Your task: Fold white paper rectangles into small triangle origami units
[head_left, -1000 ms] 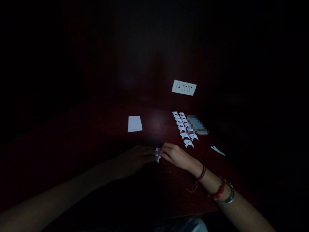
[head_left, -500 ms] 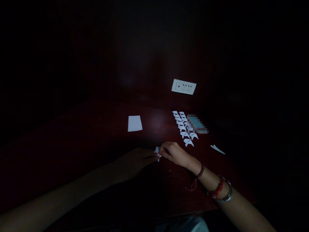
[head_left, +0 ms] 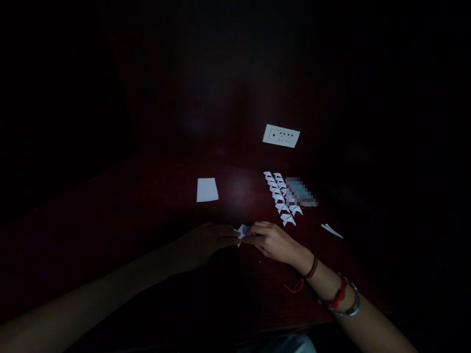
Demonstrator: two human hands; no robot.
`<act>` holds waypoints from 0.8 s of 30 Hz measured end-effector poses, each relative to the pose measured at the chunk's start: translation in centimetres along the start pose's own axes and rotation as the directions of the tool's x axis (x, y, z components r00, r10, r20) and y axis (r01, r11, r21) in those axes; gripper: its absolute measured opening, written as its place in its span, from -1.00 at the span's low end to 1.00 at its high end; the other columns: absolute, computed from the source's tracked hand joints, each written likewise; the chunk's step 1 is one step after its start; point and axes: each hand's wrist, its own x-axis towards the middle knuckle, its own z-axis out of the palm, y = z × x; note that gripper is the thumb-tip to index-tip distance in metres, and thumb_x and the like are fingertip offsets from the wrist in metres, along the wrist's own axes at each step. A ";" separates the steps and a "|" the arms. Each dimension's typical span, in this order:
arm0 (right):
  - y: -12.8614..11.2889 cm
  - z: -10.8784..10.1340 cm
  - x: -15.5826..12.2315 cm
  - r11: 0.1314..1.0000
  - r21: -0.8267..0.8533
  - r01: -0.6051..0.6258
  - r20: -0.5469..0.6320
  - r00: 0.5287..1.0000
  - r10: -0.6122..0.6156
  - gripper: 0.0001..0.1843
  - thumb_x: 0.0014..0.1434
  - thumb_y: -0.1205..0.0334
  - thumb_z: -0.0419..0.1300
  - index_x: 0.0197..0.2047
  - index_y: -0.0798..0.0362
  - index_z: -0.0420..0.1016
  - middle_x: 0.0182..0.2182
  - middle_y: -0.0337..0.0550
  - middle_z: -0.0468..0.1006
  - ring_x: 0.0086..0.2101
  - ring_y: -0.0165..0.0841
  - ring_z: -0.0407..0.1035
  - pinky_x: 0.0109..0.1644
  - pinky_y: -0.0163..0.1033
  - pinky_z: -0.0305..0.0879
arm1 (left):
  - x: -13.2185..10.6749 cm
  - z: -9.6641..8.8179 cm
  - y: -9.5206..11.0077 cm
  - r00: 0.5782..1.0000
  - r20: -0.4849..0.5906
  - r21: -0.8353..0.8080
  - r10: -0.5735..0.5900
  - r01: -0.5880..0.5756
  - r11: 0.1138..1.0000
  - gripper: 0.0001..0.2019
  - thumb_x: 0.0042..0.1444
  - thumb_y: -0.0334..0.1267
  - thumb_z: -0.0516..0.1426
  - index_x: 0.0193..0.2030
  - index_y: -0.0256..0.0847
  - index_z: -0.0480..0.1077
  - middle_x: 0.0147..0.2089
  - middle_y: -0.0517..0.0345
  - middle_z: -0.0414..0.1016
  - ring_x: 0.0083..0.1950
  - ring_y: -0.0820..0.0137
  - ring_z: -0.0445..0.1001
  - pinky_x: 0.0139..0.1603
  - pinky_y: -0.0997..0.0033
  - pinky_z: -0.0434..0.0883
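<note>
A small folded white paper (head_left: 242, 231) lies between my two hands at the front middle of the dark red table. My left hand (head_left: 208, 242), in shadow, has its fingers closed on the paper's left side. From the right, my right hand (head_left: 270, 239) pinches the other side, its fingertips touching the paper. The fingers cover part of the folds. Beyond my right hand, several folded paper pieces (head_left: 278, 192) of a similar pointed shape stand in two slanting rows.
A stack or sheet of white paper (head_left: 207, 189) lies further back on the left. Right of the rows is a phone-like flat object (head_left: 302, 191), blurred out. Thin white strips (head_left: 331, 231) lie near the table's right side. A socket plate (head_left: 281, 136) is on the back wall.
My right hand has shifted slightly right and down, and more of the folded paper shows between the hands. The whole view has moved a little. Both hands stay on the paper.
</note>
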 end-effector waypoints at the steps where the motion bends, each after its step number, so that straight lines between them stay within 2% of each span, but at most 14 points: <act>1: 0.0 0.1 0.0 1.000 -0.022 0.012 0.014 1.000 -0.011 -0.73 0.17 0.36 -0.06 -0.12 0.06 0.39 -0.29 -0.13 0.41 -0.25 -0.38 0.26 -0.14 -0.24 0.21 | 0.0 0.1 -0.1 1.000 0.002 0.001 0.001 -0.001 1.000 -0.41 0.00 -0.61 -0.09 0.14 0.00 0.05 0.17 0.26 0.14 0.19 0.36 0.06 0.08 0.28 0.08; 5: -0.2 0.3 -0.1 0.998 -0.061 0.014 0.036 0.999 -0.012 -0.72 0.13 0.38 -0.02 -0.11 0.08 0.38 -0.27 -0.12 0.42 -0.24 -0.37 0.27 -0.12 -0.23 0.22 | 0.1 0.3 -0.1 1.000 0.016 0.014 -0.002 0.002 1.000 -0.39 -0.03 -0.62 -0.08 0.14 -0.01 0.06 0.17 0.26 0.14 0.19 0.34 0.06 0.08 0.27 0.07; 10: -0.3 0.1 -0.2 0.998 -0.054 -0.039 0.052 0.998 0.041 -0.77 0.09 0.40 -0.01 -0.22 0.12 0.43 -0.30 -0.11 0.42 -0.24 -0.37 0.28 -0.08 -0.23 0.22 | 0.2 0.1 0.2 0.999 0.020 0.031 -0.033 0.033 0.999 -0.44 0.02 -0.59 -0.08 0.13 0.00 0.07 0.16 0.26 0.15 0.18 0.35 0.08 0.07 0.27 0.07; 24: -0.6 -0.4 -0.4 0.977 0.140 -0.164 0.026 0.986 0.162 -0.70 0.00 0.48 0.00 -0.25 0.12 0.47 -0.24 -0.16 0.43 -0.22 -0.42 0.31 -0.10 -0.34 0.26 | 0.1 -0.1 0.3 0.999 0.025 0.014 -0.042 0.041 0.999 -0.41 -0.01 -0.60 -0.08 0.14 0.01 0.07 0.16 0.25 0.16 0.18 0.35 0.07 0.05 0.28 0.08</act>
